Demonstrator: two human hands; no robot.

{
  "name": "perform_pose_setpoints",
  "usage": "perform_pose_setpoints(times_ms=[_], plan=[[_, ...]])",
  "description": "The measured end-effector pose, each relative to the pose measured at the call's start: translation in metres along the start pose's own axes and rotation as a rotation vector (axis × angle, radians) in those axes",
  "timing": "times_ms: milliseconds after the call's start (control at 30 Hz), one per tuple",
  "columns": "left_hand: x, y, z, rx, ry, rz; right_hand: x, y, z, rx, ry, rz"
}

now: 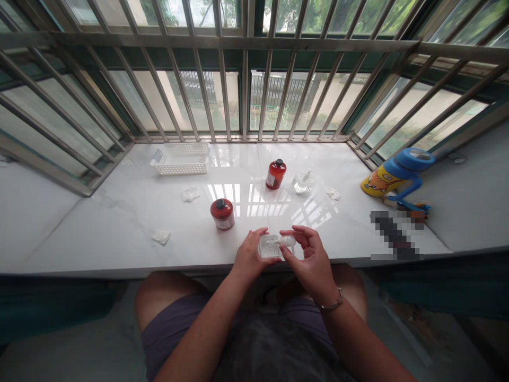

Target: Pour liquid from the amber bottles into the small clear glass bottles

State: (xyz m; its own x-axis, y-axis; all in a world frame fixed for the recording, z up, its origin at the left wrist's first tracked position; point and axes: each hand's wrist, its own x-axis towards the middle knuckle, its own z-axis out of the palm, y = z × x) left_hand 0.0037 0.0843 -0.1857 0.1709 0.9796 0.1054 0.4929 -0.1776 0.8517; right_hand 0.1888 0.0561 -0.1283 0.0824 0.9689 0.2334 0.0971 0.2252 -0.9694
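Near the counter's front edge, my left hand is closed around a clear, square-sided bottle, fingers at the back and thumb at the front. A white pump head sits at the bottle's right side, and my right hand has thumb and fingers on it. Whether the pump is screwed down I cannot tell. Left of my hands stands a red bottle with a black cap. Farther back is a second red bottle, beside another clear bottle with a pump.
A white perforated basket lies at the back left. Crumpled white tissues are scattered on the white counter. At right are a yellow and blue drinking bottle and a blurred-out dark object. Metal bars line the window.
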Motion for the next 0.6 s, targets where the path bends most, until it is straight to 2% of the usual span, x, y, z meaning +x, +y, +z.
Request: perform_pose_setpoints(times_ms=[200,333,500,600], plan=[[0.000,-0.002,0.000,-0.014,-0.005,0.005,0.001,0.001,0.000,0.005,0.013,0.015],[-0.001,-0.002,-0.001,-0.040,-0.006,-0.003,0.008,0.007,-0.010,0.077,0.061,0.062],[0.000,-0.001,-0.002,-0.034,-0.010,-0.013,0.036,0.038,-0.049,0.041,0.286,0.071],[0.000,0.000,-0.002,-0.037,-0.015,-0.021,0.059,0.062,-0.085,-0.255,0.380,0.052]])
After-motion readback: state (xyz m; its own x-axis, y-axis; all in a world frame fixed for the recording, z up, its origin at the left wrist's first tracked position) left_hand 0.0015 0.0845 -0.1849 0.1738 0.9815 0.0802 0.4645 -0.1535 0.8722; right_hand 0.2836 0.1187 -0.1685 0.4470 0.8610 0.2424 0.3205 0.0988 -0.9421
